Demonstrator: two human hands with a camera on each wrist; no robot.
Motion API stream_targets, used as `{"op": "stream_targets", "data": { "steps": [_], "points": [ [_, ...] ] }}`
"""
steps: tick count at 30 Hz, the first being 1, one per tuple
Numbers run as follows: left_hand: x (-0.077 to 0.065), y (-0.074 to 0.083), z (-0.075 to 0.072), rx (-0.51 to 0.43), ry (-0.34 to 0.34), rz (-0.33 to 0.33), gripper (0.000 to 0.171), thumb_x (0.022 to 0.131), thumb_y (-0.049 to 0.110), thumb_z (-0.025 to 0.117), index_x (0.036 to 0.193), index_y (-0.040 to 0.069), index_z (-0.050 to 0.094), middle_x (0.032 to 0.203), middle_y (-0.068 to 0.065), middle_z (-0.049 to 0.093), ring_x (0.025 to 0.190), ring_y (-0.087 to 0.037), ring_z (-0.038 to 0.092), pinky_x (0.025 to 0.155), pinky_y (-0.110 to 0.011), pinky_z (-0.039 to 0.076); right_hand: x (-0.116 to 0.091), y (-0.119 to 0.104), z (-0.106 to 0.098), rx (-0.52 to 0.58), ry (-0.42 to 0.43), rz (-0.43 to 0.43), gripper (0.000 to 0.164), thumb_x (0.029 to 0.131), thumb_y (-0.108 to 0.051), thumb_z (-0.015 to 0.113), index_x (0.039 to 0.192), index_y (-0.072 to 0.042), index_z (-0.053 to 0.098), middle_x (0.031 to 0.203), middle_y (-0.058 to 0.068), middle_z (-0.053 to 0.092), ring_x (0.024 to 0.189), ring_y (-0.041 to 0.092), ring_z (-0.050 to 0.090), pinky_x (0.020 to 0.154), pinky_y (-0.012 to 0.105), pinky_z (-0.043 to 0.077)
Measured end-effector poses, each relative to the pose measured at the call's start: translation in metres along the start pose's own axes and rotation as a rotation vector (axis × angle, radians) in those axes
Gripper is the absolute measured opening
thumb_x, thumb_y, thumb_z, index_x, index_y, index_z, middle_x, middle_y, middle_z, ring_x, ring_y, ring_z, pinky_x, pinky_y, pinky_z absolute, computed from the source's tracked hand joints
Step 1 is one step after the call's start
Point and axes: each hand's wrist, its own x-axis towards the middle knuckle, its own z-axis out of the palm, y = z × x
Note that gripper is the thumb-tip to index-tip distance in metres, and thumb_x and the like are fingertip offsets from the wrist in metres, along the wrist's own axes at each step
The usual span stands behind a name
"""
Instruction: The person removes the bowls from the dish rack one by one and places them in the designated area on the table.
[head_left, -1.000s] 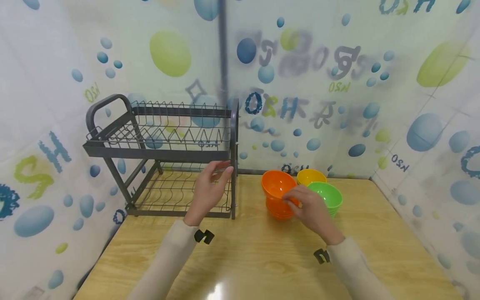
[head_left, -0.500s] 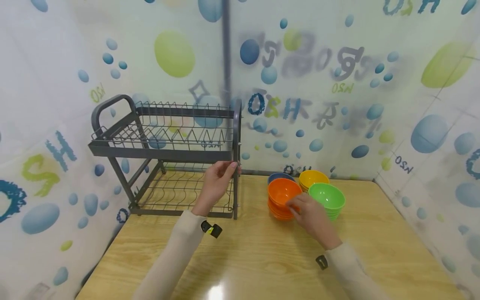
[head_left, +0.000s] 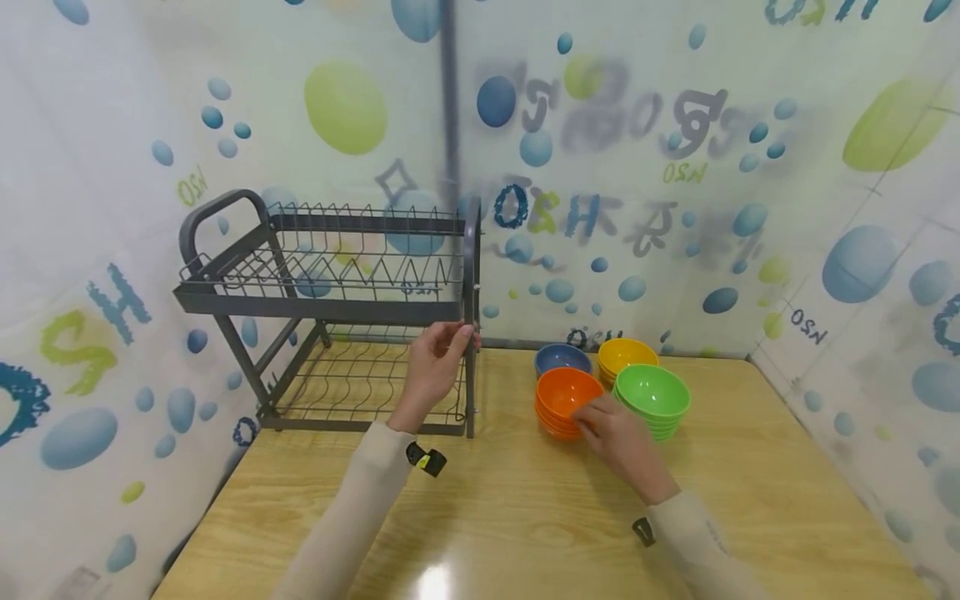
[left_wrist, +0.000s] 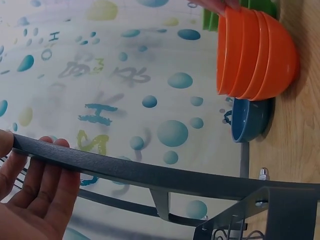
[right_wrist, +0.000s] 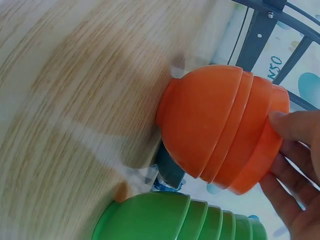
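My left hand (head_left: 433,367) grips the right upright of a dark two-tier dish rack (head_left: 318,308). In the left wrist view, its thumb lies on one side of the bar (left_wrist: 125,167) and the fingers on the other. My right hand (head_left: 621,437) pinches the rim of the top orange bowl (head_left: 568,392), which sits nested in a short stack of orange bowls on the table. Seen from the right wrist, the thumb (right_wrist: 287,125) presses the outside of the top bowl near its rim, with the other fingers at the rim's far side.
Behind the orange stack stands a blue bowl (head_left: 562,358). A stack of green bowls (head_left: 654,396) is right of it, with yellow bowls (head_left: 626,354) behind. The wooden table (head_left: 525,517) meets patterned curtain-like walls at its back and sides.
The top orange bowl has come down from a raised, tilted position into the stack, uncovering the blue bowl behind. My left hand has closed round the rack's upright, where it was open beside it.
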Motion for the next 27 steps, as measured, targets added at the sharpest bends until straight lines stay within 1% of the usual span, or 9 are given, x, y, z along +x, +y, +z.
{"op": "stream_targets", "data": {
  "steps": [3, 7, 10, 12, 14, 17, 20, 24, 27],
  "points": [
    [0.0, 0.0, 0.001, 0.003, 0.005, 0.001, 0.034, 0.105, 0.035, 0.059, 0.121, 0.007, 0.068, 0.109, -0.017, 0.076, 0.102, -0.032, 0.073, 0.096, -0.044, 0.057, 0.0, 0.001, 0.001, 0.006, 0.011, -0.008, 0.019, 0.079, -0.006, 0.087, 0.096, -0.013, 0.08, 0.092, -0.001, 0.076, 0.086, 0.014, 0.068, 0.077, 0.031, 0.062],
    [0.001, -0.001, 0.001, 0.003, 0.006, -0.024, 0.033, 0.104, 0.038, 0.06, 0.12, 0.011, 0.069, 0.109, -0.014, 0.076, 0.102, -0.026, 0.073, 0.094, -0.04, 0.058, 0.0, 0.001, -0.002, 0.031, -0.026, 0.014, 0.02, 0.081, -0.007, 0.087, 0.098, -0.014, 0.079, 0.095, -0.001, 0.074, 0.089, 0.014, 0.068, 0.081, 0.032, 0.063],
    [0.001, -0.001, -0.002, 0.023, 0.002, -0.038, 0.035, 0.104, 0.04, 0.06, 0.121, 0.012, 0.07, 0.112, -0.011, 0.076, 0.104, -0.024, 0.073, 0.093, -0.039, 0.059, -0.001, 0.001, -0.004, 0.068, -0.045, 0.034, 0.021, 0.083, -0.009, 0.085, 0.102, -0.013, 0.078, 0.101, 0.001, 0.073, 0.095, 0.017, 0.068, 0.085, 0.035, 0.062],
    [0.0, -0.002, -0.005, 0.055, -0.004, -0.035, 0.035, 0.104, 0.041, 0.06, 0.122, 0.012, 0.071, 0.115, -0.01, 0.075, 0.106, -0.024, 0.072, 0.092, -0.041, 0.06, -0.002, 0.001, -0.006, 0.109, -0.037, 0.042, 0.024, 0.084, -0.009, 0.084, 0.107, -0.011, 0.077, 0.107, 0.003, 0.072, 0.101, 0.019, 0.068, 0.088, 0.038, 0.062],
    [-0.003, -0.005, -0.01, 0.114, -0.011, -0.027, 0.036, 0.104, 0.041, 0.06, 0.123, 0.013, 0.072, 0.12, -0.008, 0.074, 0.11, -0.025, 0.07, 0.093, -0.043, 0.06, -0.003, 0.0, -0.01, 0.135, -0.016, 0.038, 0.029, 0.084, -0.009, 0.084, 0.113, -0.009, 0.075, 0.114, 0.005, 0.071, 0.106, 0.021, 0.066, 0.09, 0.04, 0.061],
    [-0.013, -0.014, -0.022, 0.215, -0.028, -0.004, 0.034, 0.104, 0.039, 0.06, 0.125, 0.015, 0.072, 0.125, -0.007, 0.072, 0.118, -0.026, 0.066, 0.099, -0.046, 0.057, -0.007, -0.001, -0.021, 0.148, 0.023, 0.018, 0.038, 0.083, -0.008, 0.084, 0.119, -0.006, 0.072, 0.121, 0.009, 0.069, 0.112, 0.025, 0.063, 0.093, 0.043, 0.059],
    [-0.027, -0.027, -0.037, 0.324, -0.035, 0.034, 0.033, 0.104, 0.035, 0.061, 0.129, 0.016, 0.07, 0.133, -0.008, 0.067, 0.128, -0.029, 0.06, 0.107, -0.053, 0.051, -0.014, 0.002, -0.036, 0.078, 0.052, 0.021, 0.045, 0.081, -0.01, 0.086, 0.123, -0.006, 0.069, 0.127, 0.012, 0.066, 0.117, 0.029, 0.061, 0.089, 0.045, 0.06],
    [-0.045, -0.04, -0.058, 0.482, -0.02, 0.08, 0.04, 0.103, 0.035, 0.063, 0.137, 0.015, 0.065, 0.144, -0.014, 0.058, 0.144, -0.038, 0.044, 0.115, -0.065, 0.037, -0.027, 0.011, -0.054, -0.01, 0.078, 0.079, 0.055, 0.079, -0.014, 0.087, 0.129, -0.008, 0.066, 0.135, 0.014, 0.062, 0.121, 0.035, 0.059, 0.091, 0.052, 0.059],
    [-0.059, -0.048, -0.071, 0.591, -0.02, 0.078, 0.05, 0.102, 0.04, 0.063, 0.146, 0.016, 0.057, 0.152, -0.015, 0.05, 0.152, -0.041, 0.029, 0.117, -0.07, 0.029, -0.037, 0.017, -0.063, -0.019, 0.105, 0.103, 0.062, 0.076, -0.013, 0.087, 0.133, -0.005, 0.063, 0.139, 0.018, 0.059, 0.124, 0.039, 0.056, 0.097, 0.057, 0.053]
  ]
}}
